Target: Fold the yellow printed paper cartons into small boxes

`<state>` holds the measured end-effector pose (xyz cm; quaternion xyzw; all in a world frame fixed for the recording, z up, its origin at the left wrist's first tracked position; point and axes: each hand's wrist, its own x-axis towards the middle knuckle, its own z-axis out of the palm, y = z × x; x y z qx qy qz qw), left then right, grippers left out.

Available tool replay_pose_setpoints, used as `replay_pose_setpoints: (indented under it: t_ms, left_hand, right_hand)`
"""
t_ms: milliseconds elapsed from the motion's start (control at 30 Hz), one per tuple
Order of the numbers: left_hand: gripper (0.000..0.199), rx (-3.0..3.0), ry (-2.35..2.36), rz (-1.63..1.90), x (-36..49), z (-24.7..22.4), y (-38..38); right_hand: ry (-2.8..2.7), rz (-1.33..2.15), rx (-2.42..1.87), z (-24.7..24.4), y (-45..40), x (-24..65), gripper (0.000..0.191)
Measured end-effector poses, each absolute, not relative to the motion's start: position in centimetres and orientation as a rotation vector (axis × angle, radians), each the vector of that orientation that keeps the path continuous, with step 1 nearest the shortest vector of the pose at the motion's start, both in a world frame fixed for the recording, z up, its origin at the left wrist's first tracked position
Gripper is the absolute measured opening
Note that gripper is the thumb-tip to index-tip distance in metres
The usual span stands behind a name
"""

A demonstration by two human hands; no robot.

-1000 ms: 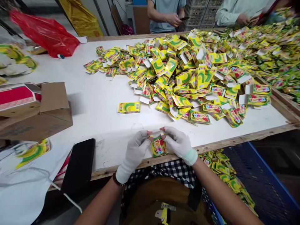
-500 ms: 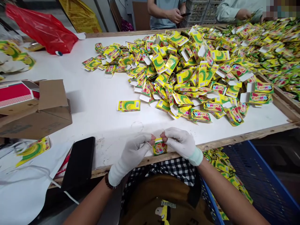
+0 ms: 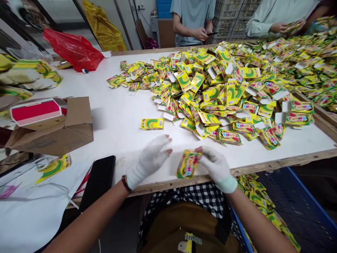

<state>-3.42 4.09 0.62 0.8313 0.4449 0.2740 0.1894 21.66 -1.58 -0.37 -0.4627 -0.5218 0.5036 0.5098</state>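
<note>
The right hand (image 3: 214, 165), in a white glove with bare fingertips, grasps a box (image 3: 187, 164) by its upper right corner, thumb against fingers. The box leans a little, its printed front toward the viewer, over the near edge of the table (image 3: 121, 116); whether its bottom touches the table cannot be told. The left hand (image 3: 152, 156), gloved likewise, is released, its fingers spread and pointing toward the held box with a gap between, and a dark bracelet (image 3: 126, 183) circles its wrist. Just beyond the left hand a second box (image 3: 152, 124) lies flat on the white top, apart from the pile (image 3: 207, 91) of yellow and green boxes that covers the far middle and right, many with white flaps sticking out. Past a wooden strip (image 3: 319, 116) on the right lies another heap (image 3: 310, 73). On the left stand a brown carton (image 3: 76, 116) and, nearer, a black phone (image 3: 98, 179); a red bag (image 3: 75, 49) lies on the far left part of the table. Below the near edge on the right, a blue crate (image 3: 310, 211) holds more boxes. Across the table one person (image 3: 193, 21) holds a dark object, and another person's pale sleeve (image 3: 260, 24) shows beside the heap
</note>
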Motion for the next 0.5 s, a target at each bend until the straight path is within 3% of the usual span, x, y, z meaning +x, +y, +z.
replay_pose_setpoints:
  t_ms: [67,167,200,267,333,400,500]
  left_hand:
    - [0.048,2.372,1.539,0.683,-4.8,-0.1,7.7]
    - [0.068,2.417,1.771,0.248,-6.6,-0.8,12.6]
    - [0.069,2.417,1.793,0.118,-6.9,-0.8,13.6]
    - [0.061,2.425,1.775,-0.018,-6.7,-0.7,14.1]
    - [0.045,2.45,1.687,-0.041,-5.5,-0.1,12.7]
    - [0.028,2.485,1.509,-0.021,-3.7,0.7,9.9]
    - [0.019,2.5,1.188,0.019,-1.5,2.3,5.6]
  right_hand:
    - [-0.94,1.346,-0.93,0.2,-2.2,23.3,0.024]
    - [-0.807,1.425,-0.671,1.2,-3.2,25.7,0.054]
    - [-0.826,1.445,-0.672,1.5,-3.4,26.0,0.056]
    - [-0.979,1.454,-0.808,2.0,-3.3,25.5,0.04]
    - [-1.321,1.247,-1.048,2.1,-2.7,23.9,0.025]
    - [-1.719,0.9,-1.164,2.0,-1.8,21.8,0.027]
    - [-2.086,0.604,-1.164,1.1,-0.6,19.4,0.034]
